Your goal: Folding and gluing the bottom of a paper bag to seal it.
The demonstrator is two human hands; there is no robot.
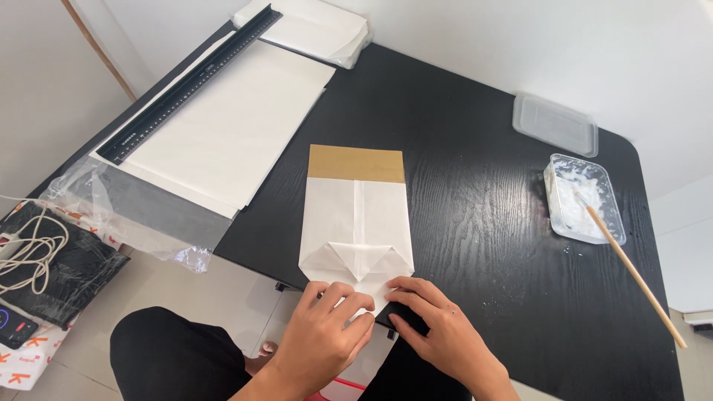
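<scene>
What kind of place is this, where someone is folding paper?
Probably a home craft corner where paper bags are made by hand. Both hands, left hand and right hand, press a folded paper bag on a black table. Nearby are paper sheets, a ruler and a glue tub with a stick.

Black wood-grain table (460, 186) | far left corner: white paper sheets (230, 126), black ruler (189, 82) | near edge: folded white paper bag (356, 215) | right edge: paste tub (583, 197), stick (635, 275), clear lid (555, 124)
</scene>
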